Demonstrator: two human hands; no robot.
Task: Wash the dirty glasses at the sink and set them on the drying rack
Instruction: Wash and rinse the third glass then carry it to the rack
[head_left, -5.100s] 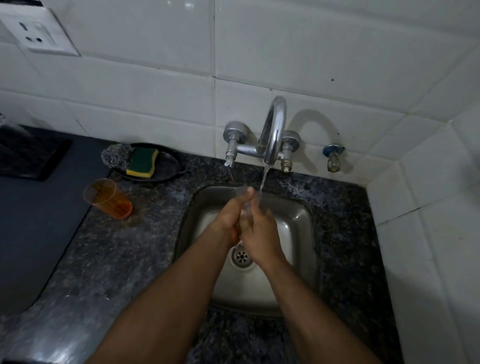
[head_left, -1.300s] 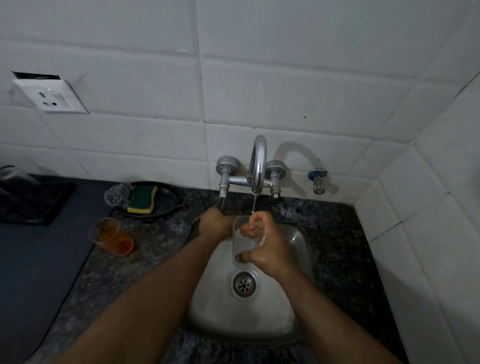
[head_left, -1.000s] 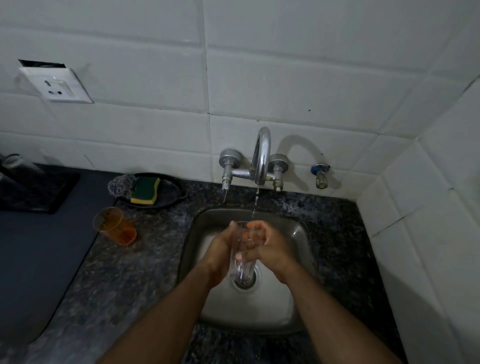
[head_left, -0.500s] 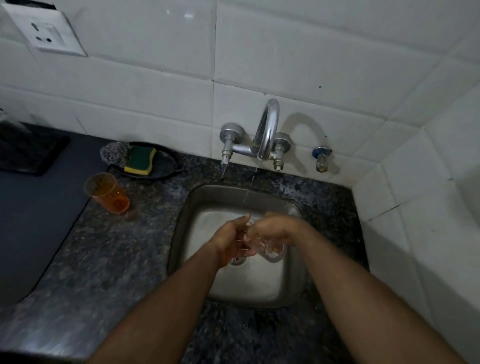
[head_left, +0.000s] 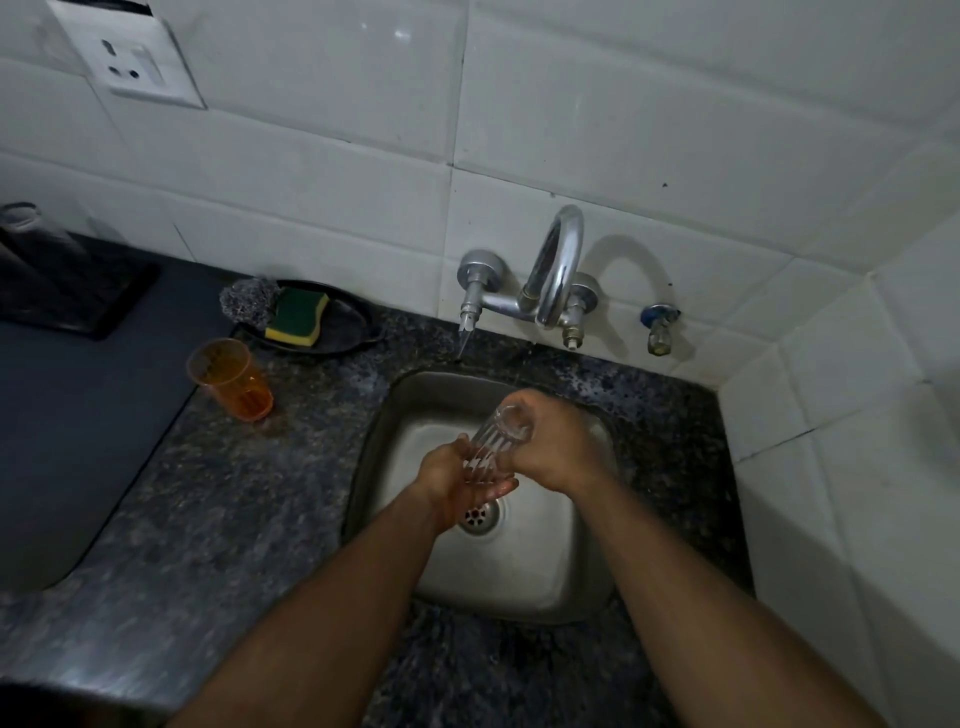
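Clear ribbed glass (head_left: 491, 441) sits tilted at the centre of the frame, over the steel sink (head_left: 540, 566), its open mouth up and to the right and its base down toward the drain (head_left: 479, 515). The left hand (head_left: 451, 480) cups the lower part of the glass from below, fingers curled under it, and the right hand (head_left: 558, 449) wraps around the upper part near the rim, so both hands hold the same glass. A thin thread of water hangs from the chrome tap (head_left: 553, 270) just above them, at the upper centre of the frame. To the left of the sink, on the speckled dark granite counter (head_left: 208, 493), an orange tumbler (head_left: 231, 379) stands upright, well apart from the hands. Behind it, against the white tiled wall (head_left: 322, 156), a black dish (head_left: 345, 325) carries a green and yellow sponge (head_left: 297, 317) with a steel scrubber (head_left: 247, 301) just beside it. A small blue-handled valve (head_left: 657, 325) sticks out of the wall to the right of the tap. A white socket (head_left: 132, 62) is fixed in the upper left of the frame, and a dark mat (head_left: 78, 296) lies at the left edge with something blurred standing on it.
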